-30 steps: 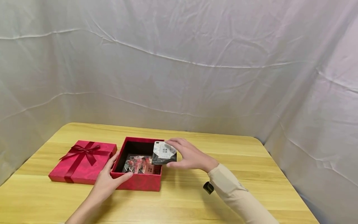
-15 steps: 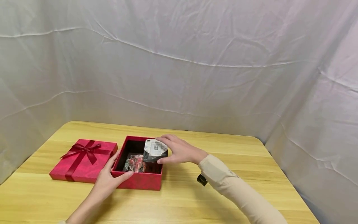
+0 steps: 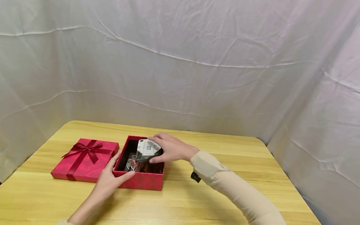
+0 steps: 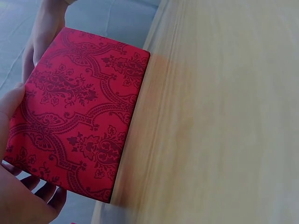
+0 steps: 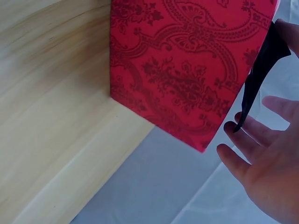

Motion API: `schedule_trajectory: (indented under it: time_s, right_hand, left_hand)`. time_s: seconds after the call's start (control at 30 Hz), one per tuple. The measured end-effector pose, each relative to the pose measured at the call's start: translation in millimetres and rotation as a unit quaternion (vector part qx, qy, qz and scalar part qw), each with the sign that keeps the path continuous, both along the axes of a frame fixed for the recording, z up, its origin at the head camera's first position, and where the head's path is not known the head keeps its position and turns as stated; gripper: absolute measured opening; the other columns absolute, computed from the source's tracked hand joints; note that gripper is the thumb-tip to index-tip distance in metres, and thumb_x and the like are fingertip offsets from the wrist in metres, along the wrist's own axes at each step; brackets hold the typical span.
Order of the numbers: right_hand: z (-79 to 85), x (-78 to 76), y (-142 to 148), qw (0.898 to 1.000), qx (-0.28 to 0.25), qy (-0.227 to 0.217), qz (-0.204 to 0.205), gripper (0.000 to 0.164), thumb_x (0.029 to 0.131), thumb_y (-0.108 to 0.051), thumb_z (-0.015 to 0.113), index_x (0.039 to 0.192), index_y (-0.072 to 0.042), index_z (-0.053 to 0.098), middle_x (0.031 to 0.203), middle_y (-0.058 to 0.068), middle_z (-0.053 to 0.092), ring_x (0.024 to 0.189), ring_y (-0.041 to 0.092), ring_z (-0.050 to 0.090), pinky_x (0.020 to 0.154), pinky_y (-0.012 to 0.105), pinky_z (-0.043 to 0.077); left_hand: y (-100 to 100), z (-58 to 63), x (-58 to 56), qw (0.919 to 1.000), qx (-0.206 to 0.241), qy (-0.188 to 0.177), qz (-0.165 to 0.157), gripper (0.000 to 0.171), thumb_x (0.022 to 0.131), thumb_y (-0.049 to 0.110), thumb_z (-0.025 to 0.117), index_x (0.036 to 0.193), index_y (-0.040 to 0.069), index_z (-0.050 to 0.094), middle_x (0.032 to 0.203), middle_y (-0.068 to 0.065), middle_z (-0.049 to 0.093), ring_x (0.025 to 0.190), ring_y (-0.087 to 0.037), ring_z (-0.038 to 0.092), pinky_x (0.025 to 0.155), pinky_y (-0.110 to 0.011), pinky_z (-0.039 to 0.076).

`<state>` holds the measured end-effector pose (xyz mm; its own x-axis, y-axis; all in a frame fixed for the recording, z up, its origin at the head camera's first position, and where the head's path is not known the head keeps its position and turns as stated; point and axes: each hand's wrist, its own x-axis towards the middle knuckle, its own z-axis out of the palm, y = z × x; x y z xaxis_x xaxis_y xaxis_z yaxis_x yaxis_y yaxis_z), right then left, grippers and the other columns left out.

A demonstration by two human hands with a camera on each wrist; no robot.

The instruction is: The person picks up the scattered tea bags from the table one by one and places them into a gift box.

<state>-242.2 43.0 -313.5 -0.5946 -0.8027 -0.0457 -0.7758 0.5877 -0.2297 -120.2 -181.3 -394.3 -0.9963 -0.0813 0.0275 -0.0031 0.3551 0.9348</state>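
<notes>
An open red gift box [image 3: 142,182] with a dark floral pattern stands on the wooden table. My left hand [image 3: 106,182] grips its front left corner, thumb at the front rim and fingers along the left side. Between thumb and fingers, my right hand [image 3: 172,149] holds a black and white tea packet [image 3: 148,148] over the right part of the box. The packet tilts, and from the right wrist its dark edge [image 5: 257,70] shows beside the box's right wall. Inside the box lie clear packets [image 3: 130,163] with red in them, partly hidden by the held one.
To the left of the box lies its red lid [image 3: 97,170], tied with a dark red ribbon bow [image 3: 87,150]. The pale wooden table [image 3: 225,153] has rounded far corners. Light grey cloth [image 3: 180,78] hangs behind it and at both sides.
My right hand has carried the tea packet leftward, from the box's right edge to over its inside, and the packet has tilted. My left hand keeps its hold on the box.
</notes>
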Motion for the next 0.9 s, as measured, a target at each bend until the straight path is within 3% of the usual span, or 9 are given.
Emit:
schedule_trajectory:
  time_s: [0.4,0.9]
  right_hand:
    - [-3.8,2.4,-20.6,0.999,0.052,-0.004,0.010,0.079,0.083,-0.050,0.071,0.148,-0.016,0.040,0.136,0.006,0.047,0.121,0.018,0.045,0.100,0.029,0.039]
    - [-10.5,3.8,-35.6,0.994,0.106,0.005,0.008,0.081,0.084,-0.054,0.068,0.151,-0.021,0.037,0.141,0.004,0.044,0.128,0.017,0.041,0.102,0.033,0.038]
  left_hand:
    - [-0.4,-0.6,0.3,0.9998,-0.016,0.007,0.002,0.092,0.083,0.030,0.076,0.155,0.016,0.021,0.149,-0.025,0.032,0.131,-0.043,0.033,0.100,-0.064,0.032]
    - [-0.7,-0.2,0.2,0.9999,-0.001,0.010,-0.004,0.091,0.084,0.028,0.076,0.155,0.013,0.021,0.149,-0.024,0.032,0.129,-0.040,0.035,0.099,-0.060,0.035]
